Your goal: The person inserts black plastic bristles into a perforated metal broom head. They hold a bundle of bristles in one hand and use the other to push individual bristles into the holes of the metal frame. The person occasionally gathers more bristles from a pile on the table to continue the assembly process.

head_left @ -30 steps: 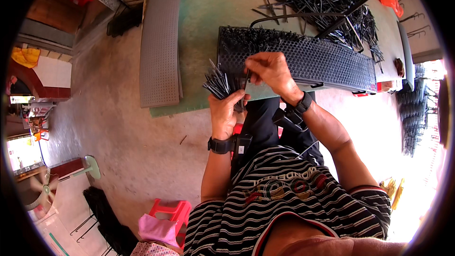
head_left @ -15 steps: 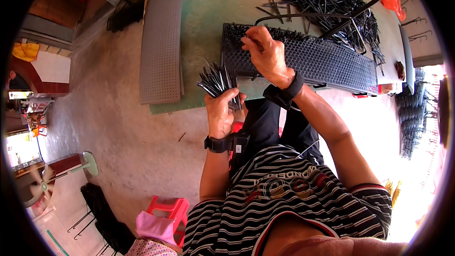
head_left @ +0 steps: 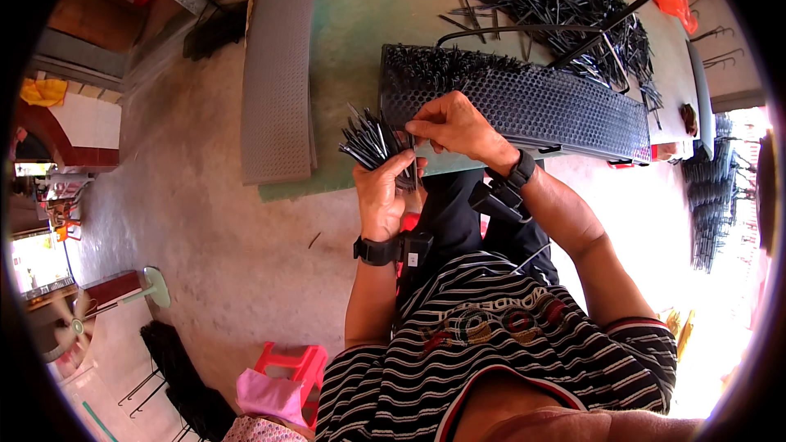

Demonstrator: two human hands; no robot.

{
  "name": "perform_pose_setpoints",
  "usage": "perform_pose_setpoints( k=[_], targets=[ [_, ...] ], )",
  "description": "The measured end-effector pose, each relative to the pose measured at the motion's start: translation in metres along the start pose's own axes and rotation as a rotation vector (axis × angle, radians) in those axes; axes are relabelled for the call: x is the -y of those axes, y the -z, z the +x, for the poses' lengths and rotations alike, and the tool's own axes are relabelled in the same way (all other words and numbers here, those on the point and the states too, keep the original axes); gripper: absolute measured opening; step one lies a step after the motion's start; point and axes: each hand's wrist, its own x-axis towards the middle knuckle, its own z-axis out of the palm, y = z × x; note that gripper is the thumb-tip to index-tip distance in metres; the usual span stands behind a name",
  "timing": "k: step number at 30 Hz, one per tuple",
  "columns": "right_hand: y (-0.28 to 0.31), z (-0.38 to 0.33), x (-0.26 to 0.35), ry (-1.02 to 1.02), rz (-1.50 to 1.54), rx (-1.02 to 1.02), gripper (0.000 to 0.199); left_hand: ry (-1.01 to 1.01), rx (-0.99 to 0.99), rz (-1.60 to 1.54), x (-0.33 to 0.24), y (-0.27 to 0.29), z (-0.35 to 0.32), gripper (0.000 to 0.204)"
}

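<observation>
Black plastic pins: a fanned bunch (head_left: 372, 141) in the left hand (head_left: 385, 188), tips splayed up and to the left, butts gripped in the fist.
Left hand: closed around the bunch, thumb laid across the stems; watch-like band on the wrist.
Right hand (head_left: 454, 124): thumb and forefinger pinched narrow just right of the bunch, apparently on 1 pin, though the view is too small to be sure.
Key relation: bunch lies immediately left of the right fingertips, touching or nearly so; pins' long axis runs from lower right to upper left; right hand is the nearer to the board.
Board (head_left: 557, 106): dark perforated panel, long axis left to right, lying on the green table (head_left: 352, 24) directly beyond both hands; its left end already bristles with set pins.
Loose pins (head_left: 565, 0): a heap on the table behind the board.
Grey mat (head_left: 278, 74): at the table's left edge, well apart from the hands.
</observation>
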Motion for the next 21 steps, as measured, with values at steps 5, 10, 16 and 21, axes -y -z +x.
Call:
perform_pose_setpoints(
  k=[5, 10, 16, 21],
  targets=[
    [0.008, -0.005, 0.001, -0.135, 0.377, -0.106, 0.016, 0.034, -0.008, -0.005, 0.003, -0.001, 0.002, 0.026],
    [0.005, 0.001, 0.014, 0.306, 0.069, -0.533, 0.022, 0.002, -0.006, 0.070, 0.005, 0.006, 0.004, 0.024],
    [-0.001, 0.012, 0.000, 0.404, -0.075, -0.551, 0.020, -0.017, -0.050, 0.135, 0.003, 0.005, 0.001, 0.020],
    [-0.002, 0.017, 0.001, 0.433, -0.121, -0.525, 0.020, -0.037, -0.036, 0.102, 0.007, 0.012, 0.005, 0.018]
  ],
)
